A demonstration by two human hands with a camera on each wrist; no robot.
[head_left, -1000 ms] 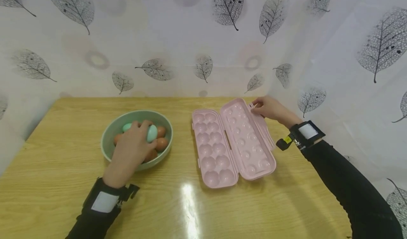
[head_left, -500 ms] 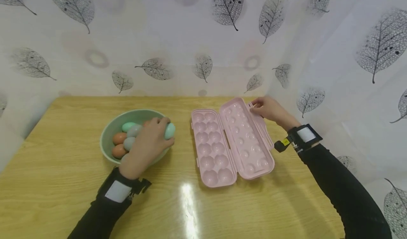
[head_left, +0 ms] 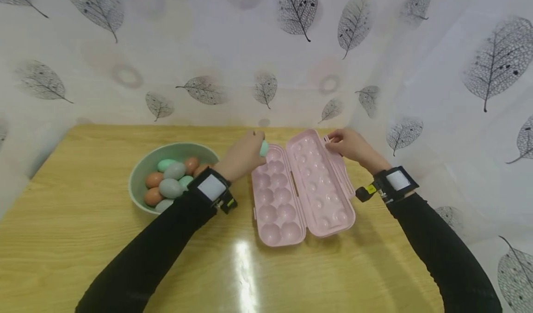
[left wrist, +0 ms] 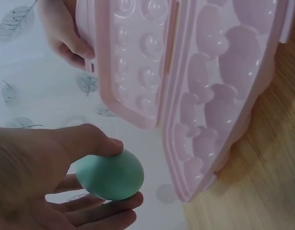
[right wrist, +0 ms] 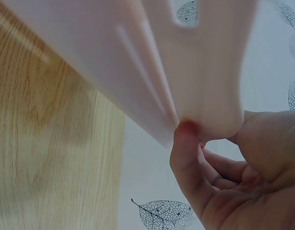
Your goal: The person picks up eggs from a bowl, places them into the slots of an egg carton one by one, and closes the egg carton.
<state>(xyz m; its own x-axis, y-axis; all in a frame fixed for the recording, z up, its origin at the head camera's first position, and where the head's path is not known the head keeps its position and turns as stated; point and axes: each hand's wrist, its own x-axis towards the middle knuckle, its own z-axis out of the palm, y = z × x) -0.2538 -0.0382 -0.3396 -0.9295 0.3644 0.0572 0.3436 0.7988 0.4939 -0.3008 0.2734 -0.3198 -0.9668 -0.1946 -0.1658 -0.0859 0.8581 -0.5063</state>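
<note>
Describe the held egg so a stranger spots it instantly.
On the wooden table, find the open pink carton. The left hand is near its far-left corner, pinching a mint-green egg. Other eggs sit in the green bowl; this one alone is outside it.

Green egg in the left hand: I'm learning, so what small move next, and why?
Probably lower the egg into a far cup of the carton: the left hand holds it by that end, visible cups look empty, and the right hand grips the open lid.

Glossy plastic carton [head_left: 309, 189]; smooth egg [left wrist: 112, 176]; shiny wood-grain table [head_left: 316, 273]
</note>
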